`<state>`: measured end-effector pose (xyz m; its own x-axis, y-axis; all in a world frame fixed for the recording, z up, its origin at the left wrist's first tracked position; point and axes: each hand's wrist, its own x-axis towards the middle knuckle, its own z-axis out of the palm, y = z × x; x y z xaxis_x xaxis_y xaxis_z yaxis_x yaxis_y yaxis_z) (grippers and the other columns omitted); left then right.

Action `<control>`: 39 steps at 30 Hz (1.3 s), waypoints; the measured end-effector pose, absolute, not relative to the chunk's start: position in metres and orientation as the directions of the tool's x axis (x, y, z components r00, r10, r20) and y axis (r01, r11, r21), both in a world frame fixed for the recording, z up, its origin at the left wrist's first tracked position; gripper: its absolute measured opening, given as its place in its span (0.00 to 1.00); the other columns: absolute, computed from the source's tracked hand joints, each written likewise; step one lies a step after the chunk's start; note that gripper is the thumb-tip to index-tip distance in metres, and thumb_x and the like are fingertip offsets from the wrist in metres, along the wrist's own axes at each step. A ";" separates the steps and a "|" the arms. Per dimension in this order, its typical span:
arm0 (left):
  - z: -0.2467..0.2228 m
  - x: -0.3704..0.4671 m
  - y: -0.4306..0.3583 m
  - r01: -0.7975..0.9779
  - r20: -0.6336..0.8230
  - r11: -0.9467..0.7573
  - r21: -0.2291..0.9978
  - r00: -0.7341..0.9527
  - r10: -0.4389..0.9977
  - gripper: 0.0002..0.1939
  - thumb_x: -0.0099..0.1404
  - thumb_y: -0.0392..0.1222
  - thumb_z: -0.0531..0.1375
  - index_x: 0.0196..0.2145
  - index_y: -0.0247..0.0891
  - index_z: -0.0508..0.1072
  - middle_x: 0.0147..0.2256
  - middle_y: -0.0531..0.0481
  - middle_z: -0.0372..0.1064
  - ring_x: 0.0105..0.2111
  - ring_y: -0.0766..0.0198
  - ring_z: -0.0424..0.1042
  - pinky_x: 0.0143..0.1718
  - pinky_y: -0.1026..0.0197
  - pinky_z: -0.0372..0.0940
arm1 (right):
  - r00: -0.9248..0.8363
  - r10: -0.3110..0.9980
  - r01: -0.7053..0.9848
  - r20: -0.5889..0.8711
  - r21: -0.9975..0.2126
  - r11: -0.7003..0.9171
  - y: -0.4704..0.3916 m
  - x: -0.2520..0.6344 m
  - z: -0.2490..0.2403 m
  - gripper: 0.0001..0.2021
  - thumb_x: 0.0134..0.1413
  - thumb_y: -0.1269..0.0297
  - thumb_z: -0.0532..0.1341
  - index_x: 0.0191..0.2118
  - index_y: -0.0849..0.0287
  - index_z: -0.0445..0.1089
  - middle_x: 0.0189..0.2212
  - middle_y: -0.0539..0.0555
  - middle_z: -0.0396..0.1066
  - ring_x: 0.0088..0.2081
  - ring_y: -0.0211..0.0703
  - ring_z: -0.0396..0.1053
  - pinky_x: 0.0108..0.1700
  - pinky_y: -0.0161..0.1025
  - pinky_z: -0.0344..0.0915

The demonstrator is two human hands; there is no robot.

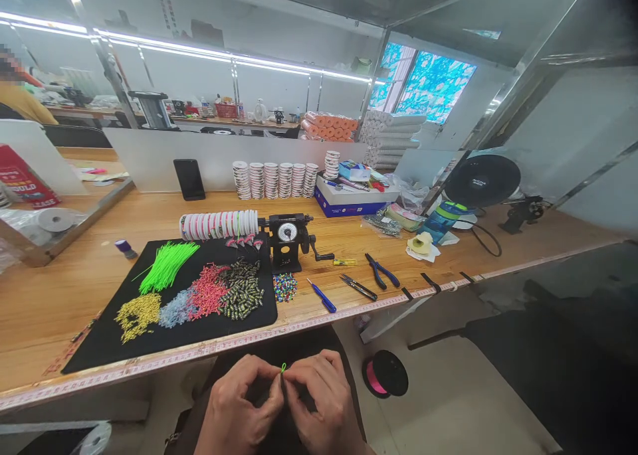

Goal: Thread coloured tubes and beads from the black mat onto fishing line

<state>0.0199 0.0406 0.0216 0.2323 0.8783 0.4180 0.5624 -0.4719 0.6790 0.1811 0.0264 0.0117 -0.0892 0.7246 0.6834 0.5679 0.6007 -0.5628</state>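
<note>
Below the table's front edge, my left hand [249, 402] and my right hand [319, 402] meet, thumbs and forefingers pinched together. Between the fingertips a small bright green loop of cord [284, 368] sticks up; the rest of it is hidden by my fingers. On the black mat [100, 345] beyond lie a bundle of green strands [167, 264], gold pieces [138, 315], pale blue pieces [175, 309], red pieces [208, 289] and dark metallic pieces [243, 292]. A hand-cranked winder [288, 239] carries a row of white spools [219, 225].
Multicoloured beads [284, 287], a blue-handled pick [322, 296], thread snips [359, 286] and pliers [382, 271] lie right of the mat. Behind stand a phone [189, 179], stacked spools [270, 180] and a box [339, 202]. A pink-wound reel [385, 374] sits on the floor.
</note>
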 end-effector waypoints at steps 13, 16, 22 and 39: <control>0.021 0.004 0.051 0.360 0.511 -0.688 0.630 0.474 0.717 0.07 0.66 0.29 0.59 0.38 0.40 0.72 0.31 0.51 0.74 0.30 0.65 0.73 0.33 0.65 0.69 | -0.153 0.943 -0.281 -0.296 -0.901 -0.329 0.030 0.184 0.003 0.15 0.41 0.57 0.74 0.28 0.63 0.74 0.24 0.50 0.71 0.29 0.39 0.65 0.35 0.35 0.60; 0.019 0.008 0.047 0.424 0.345 -0.503 0.753 0.396 0.851 0.06 0.68 0.38 0.59 0.33 0.42 0.74 0.29 0.53 0.75 0.29 0.65 0.75 0.32 0.66 0.69 | -0.058 0.973 -0.001 -0.224 -0.975 -0.224 0.028 0.184 0.003 0.14 0.44 0.57 0.73 0.29 0.62 0.75 0.24 0.50 0.70 0.29 0.41 0.65 0.33 0.35 0.60; 0.017 0.011 0.045 0.515 0.171 -0.304 0.801 0.290 0.942 0.12 0.71 0.45 0.54 0.31 0.41 0.71 0.32 0.50 0.73 0.33 0.62 0.75 0.35 0.64 0.71 | -0.028 1.000 0.279 0.000 -0.960 0.008 0.025 0.187 0.016 0.05 0.54 0.65 0.64 0.29 0.59 0.74 0.27 0.50 0.74 0.32 0.44 0.70 0.36 0.37 0.63; 0.012 0.015 0.039 0.422 0.263 -0.344 0.839 0.240 0.934 0.11 0.69 0.44 0.57 0.31 0.40 0.75 0.43 0.42 0.70 0.44 0.55 0.76 0.34 0.63 0.75 | -0.144 0.872 0.538 0.469 -0.703 0.466 0.022 0.194 0.020 0.06 0.54 0.75 0.59 0.33 0.56 0.68 0.28 0.48 0.73 0.32 0.42 0.69 0.37 0.38 0.61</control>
